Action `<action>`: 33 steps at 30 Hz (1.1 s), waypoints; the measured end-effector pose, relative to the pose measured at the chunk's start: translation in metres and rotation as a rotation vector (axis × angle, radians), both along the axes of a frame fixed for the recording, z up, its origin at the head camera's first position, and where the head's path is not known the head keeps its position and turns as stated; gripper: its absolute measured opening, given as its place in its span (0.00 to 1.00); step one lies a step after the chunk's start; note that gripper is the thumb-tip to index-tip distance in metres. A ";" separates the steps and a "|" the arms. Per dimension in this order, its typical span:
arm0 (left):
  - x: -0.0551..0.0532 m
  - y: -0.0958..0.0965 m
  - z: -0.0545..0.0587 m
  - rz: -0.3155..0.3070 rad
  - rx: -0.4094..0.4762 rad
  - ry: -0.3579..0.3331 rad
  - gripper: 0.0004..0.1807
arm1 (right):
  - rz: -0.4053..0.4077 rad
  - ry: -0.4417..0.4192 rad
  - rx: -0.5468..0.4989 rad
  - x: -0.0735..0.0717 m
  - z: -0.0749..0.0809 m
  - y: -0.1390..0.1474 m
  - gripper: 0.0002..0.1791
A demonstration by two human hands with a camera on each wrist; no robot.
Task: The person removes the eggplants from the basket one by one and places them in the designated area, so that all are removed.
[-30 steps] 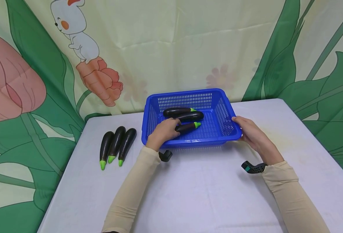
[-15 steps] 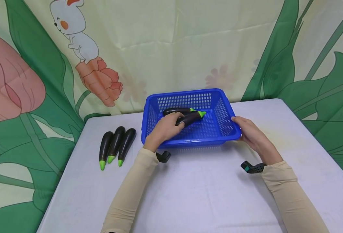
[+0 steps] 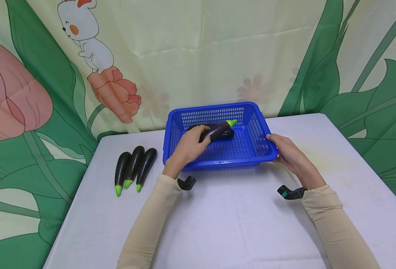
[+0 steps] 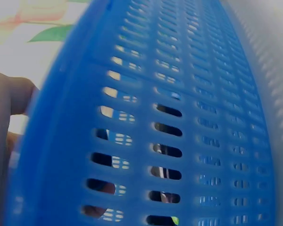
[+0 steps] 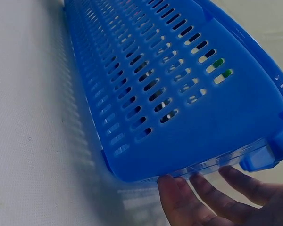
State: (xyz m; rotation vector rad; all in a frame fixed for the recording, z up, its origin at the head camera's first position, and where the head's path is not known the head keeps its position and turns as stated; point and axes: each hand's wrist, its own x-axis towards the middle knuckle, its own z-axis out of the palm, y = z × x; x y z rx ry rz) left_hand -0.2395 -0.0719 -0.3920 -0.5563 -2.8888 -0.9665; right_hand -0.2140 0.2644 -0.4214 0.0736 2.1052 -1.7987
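My left hand [image 3: 190,146] reaches over the near rim of a blue plastic basket [image 3: 225,163] and grips a dark eggplant [image 3: 219,129] by its rounded end. That eggplant's green stem end points up and to the right, across two other eggplants in the basket, which are partly covered by it and the hand. At the basket's right end, my right hand [image 3: 290,155] holds the rim, thumb on top and fingers against the outside. The right wrist view shows its fingertips [image 5: 198,181] on the basket's end wall. In the left wrist view, slotted basket wall [image 4: 146,99] hides most of the held eggplant.
Three more eggplants [image 3: 135,164] lie side by side on the white tablecloth [image 3: 238,224] left of the basket, green ends toward me. A printed cloth backdrop [image 3: 171,48] hangs right behind the table and basket.
The left hand has lifted the nearest eggplant from the basket's front and moved it back over the other two, tilting its green end upward. The right hand and basket stay nearly still.
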 end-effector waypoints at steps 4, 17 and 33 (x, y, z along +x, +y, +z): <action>0.007 -0.006 0.003 0.005 0.114 -0.008 0.21 | -0.002 -0.003 -0.003 -0.001 0.000 0.000 0.41; 0.030 -0.040 0.020 0.084 0.491 -0.124 0.23 | 0.006 -0.001 0.009 0.000 0.000 0.001 0.41; 0.045 -0.099 0.010 0.290 0.598 -0.092 0.23 | 0.005 -0.002 0.007 0.001 0.000 0.000 0.42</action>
